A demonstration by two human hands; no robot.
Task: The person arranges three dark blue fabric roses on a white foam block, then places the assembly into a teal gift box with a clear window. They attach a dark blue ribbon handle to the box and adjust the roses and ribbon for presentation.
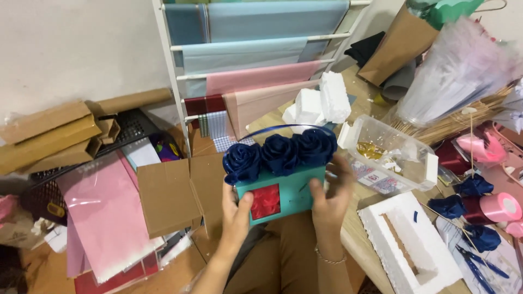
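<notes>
The person's brown-trousered lap sits closest, with both forearms rising from it. The left hand (pixel 235 212) and right hand (pixel 329 198) hold a teal box (pixel 291 191) between them; each grip is closed on the box, the left thumb pressed against its red window (pixel 265 201), the right fingers wrapped around its far side. Three navy fabric roses (pixel 280 152) stand along the top of the box, under a thin blue wire handle.

To the right of the grip runs the wooden bench (pixel 359 239), crowded: a white foam block with a slot cut through it (pixel 408 245) lies at the bench's near edge, a clear plastic tub (pixel 389 149) stands just beyond the right hand, and farther right are pink ribbon spools (pixel 498 207), loose navy roses (pixel 474 186) and wooden skewers. Little bare bench shows.

Beyond the grip stands a white rack (pixel 174 71) hung with blue and pink paper sheets. Left of the grip the floor is covered with a pink sheet (pixel 103 218), flattened cardboard (pixel 166 196) and brown boxes (pixel 49 136) against the wall. Open room is only above the lap.
</notes>
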